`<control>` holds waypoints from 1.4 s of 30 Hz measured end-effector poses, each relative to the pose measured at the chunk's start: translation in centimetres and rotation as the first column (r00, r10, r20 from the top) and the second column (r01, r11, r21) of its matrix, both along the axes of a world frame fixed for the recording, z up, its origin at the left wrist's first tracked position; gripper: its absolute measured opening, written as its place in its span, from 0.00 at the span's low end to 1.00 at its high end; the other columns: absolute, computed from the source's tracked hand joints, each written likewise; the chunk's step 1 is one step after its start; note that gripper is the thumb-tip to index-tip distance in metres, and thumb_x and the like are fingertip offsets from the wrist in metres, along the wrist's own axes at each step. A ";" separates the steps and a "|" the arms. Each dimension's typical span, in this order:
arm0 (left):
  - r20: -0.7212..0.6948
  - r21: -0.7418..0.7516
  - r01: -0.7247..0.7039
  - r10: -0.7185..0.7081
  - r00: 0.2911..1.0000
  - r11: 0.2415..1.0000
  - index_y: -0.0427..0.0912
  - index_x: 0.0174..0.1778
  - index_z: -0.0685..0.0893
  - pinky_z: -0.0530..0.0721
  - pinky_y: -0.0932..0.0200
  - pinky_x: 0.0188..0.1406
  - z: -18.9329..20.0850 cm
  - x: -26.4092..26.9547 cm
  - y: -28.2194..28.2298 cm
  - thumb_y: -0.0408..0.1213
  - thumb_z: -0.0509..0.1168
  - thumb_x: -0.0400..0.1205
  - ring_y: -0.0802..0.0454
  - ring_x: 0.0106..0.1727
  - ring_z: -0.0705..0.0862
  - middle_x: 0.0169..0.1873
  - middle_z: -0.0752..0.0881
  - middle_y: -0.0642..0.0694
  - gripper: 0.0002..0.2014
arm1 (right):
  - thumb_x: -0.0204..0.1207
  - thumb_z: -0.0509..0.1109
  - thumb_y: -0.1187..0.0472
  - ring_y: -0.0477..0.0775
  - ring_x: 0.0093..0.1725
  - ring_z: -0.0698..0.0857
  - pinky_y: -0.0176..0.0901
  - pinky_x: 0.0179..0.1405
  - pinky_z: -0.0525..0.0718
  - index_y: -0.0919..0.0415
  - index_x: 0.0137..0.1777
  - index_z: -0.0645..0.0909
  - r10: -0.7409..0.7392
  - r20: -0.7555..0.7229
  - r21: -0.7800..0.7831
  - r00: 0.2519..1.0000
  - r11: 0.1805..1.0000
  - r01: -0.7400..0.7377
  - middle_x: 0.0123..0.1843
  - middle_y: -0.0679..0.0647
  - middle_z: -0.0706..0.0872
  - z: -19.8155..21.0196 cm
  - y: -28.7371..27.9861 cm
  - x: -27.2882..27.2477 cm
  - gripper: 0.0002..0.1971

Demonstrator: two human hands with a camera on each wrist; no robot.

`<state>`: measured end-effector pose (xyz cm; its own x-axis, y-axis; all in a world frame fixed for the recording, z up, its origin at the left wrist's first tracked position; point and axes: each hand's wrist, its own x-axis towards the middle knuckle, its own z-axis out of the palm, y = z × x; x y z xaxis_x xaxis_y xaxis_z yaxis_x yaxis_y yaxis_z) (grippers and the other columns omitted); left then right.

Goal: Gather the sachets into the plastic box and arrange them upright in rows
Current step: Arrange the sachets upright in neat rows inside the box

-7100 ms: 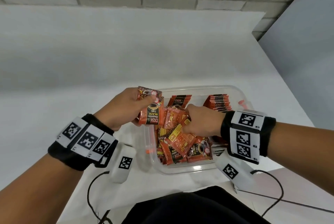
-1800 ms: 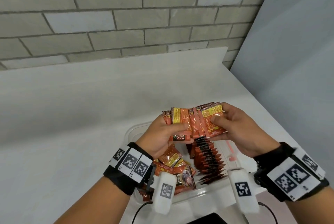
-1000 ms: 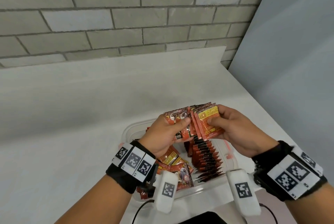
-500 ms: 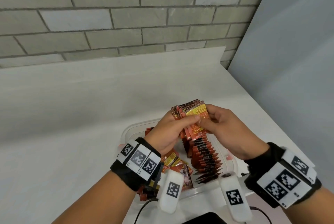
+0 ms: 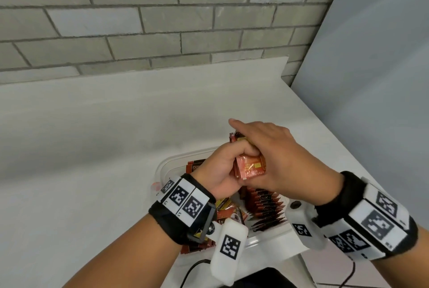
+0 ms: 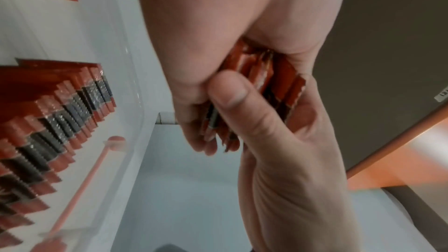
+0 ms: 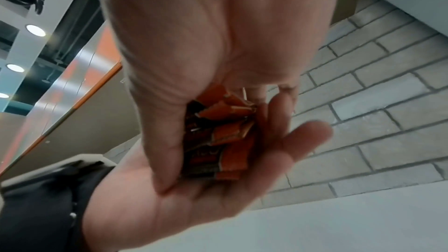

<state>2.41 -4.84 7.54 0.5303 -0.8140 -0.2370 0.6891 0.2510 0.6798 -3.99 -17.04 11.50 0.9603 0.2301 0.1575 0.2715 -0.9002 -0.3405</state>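
Above the clear plastic box point(image 5: 162, 167) both hands hold one stack of orange-red sachets point(image 5: 251, 168). My left hand point(image 5: 220, 169) grips it from the left, thumb across its face point(image 6: 230, 99). My right hand point(image 5: 274, 155) covers its top and right side with fingers curled round it, index finger pointing out. The wrist views show the stack point(image 7: 218, 137) squeezed between the two palms. In the box's right half a row of sachets point(image 5: 264, 206) stands upright. Loose sachets point(image 5: 226, 214) lie in a heap at the near left, partly hidden by my left wrist.
The box sits at the near edge of a white table point(image 5: 116, 148), with a brick wall point(image 5: 162, 20) behind and a grey panel point(image 5: 371, 78) to the right. The box's red latch point(image 6: 92, 170) runs along its right side. A cable point(image 5: 192, 269) hangs by the table's front edge.
The fanned sachets have been pushed together into a tight stack. My right hand has swung over the top of it, and both hands have dropped closer to the box.
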 end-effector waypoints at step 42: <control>0.000 -0.014 -0.068 0.068 0.998 0.998 0.34 0.57 0.82 0.88 0.51 0.41 -3.3 1.0 0.0 0.38 0.77 0.70 0.43 0.44 0.89 0.47 0.86 0.34 0.21 | 0.66 0.80 0.64 0.48 0.52 0.80 0.36 0.52 0.78 0.51 0.40 0.81 -0.194 -0.067 0.417 0.979 0.886 0.205 0.49 0.49 0.81 -1.2 -3.2 -1.0 0.11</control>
